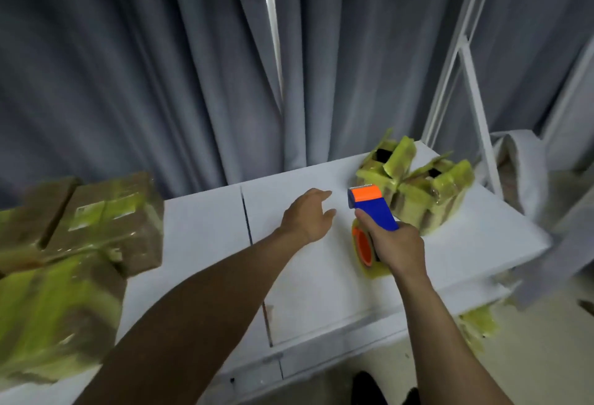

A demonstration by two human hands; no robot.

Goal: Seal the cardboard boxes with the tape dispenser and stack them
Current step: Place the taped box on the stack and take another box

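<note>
My right hand [397,248] grips a blue and orange tape dispenser [373,208] over the white table, its toothed blade pointing away from me and its orange roll hub beside my palm. My left hand [308,214] hovers just left of it, fingers apart and holding nothing. Two small cardboard boxes [418,186] with open flaps, covered in yellow-green tape, stand at the table's far right, just beyond the dispenser. At the left sits a pile of taped brown boxes [80,237], blurred.
The white table [205,237] is made of two tops with a seam down the middle. Grey curtains hang behind it. A white metal frame [466,83] rises at the right, with white fabric [520,173] beside it. Tape scraps [479,324] hang below the table's right edge.
</note>
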